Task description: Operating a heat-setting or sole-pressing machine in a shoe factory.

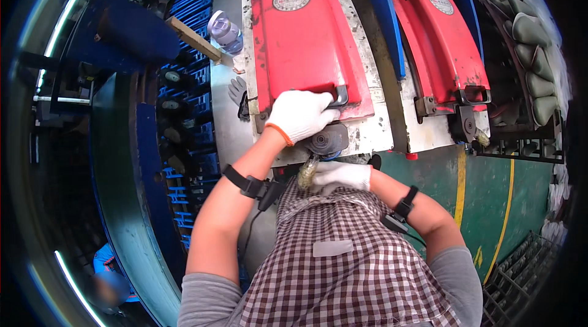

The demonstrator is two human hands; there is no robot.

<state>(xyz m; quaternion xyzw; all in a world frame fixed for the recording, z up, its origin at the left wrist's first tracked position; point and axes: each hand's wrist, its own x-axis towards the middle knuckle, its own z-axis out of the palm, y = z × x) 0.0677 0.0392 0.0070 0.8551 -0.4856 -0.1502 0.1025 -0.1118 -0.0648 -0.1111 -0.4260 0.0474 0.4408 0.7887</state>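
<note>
2 red covers (306, 39) | left hand (301, 114) clamped on 1 of 2 handles (341, 96) | right hand (343, 175) at wrapped lever (306, 174), grip unclear

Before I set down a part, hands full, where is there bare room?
Bare: metal tabletop between the gray glove and left forearm; green floor between the yellow lines. Crowded: around the black handle, where the left hand grips.

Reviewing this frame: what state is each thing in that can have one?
Left hand: gloved, gripping the black handle
Right hand: gloved, at the yellowish wrapped handle, grip partly hidden
Left red cover: lowered
Right red cover: lowered, no hand on it
Clear plastic bottle: upright
Grey glove: unworn, lying on the metal bench
Light tube: lit
</note>
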